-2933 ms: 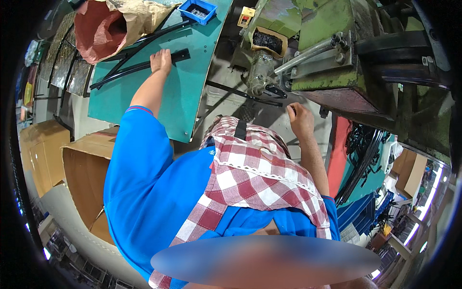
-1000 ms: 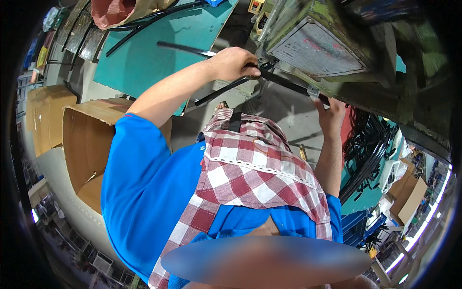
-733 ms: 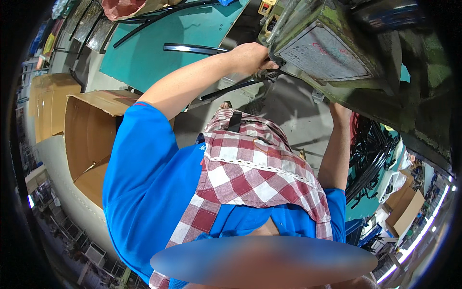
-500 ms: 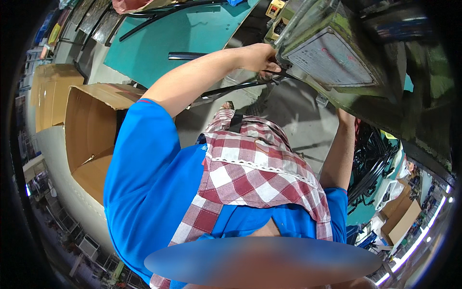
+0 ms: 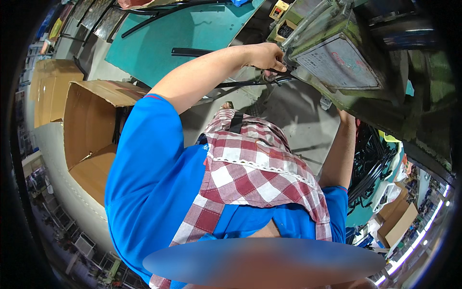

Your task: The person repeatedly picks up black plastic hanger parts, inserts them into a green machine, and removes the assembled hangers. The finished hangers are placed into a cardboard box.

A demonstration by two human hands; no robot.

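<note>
My left hand reaches to the edge of a green, worn machine, its fingers curled around a dark strip-like piece at the machine's side. Most of that piece is hidden by the hand and the machine. Just below the hand, a long black bar runs leftward. My right hand is raised to the machine's underside on the right. Only its wrist end shows; the machine covers the fingers. A pale printed plate faces me on the machine between the two hands.
A green table at the far left carries long black strips. Open cardboard boxes stand to my left. Many black, thin parts lie heaped at right, near another carton. A small yellow bin sits beyond my left hand.
My left hand has shifted slightly right along with the dark piece. The machine sits a little further right in the picture. My right arm stays nearly in place.
</note>
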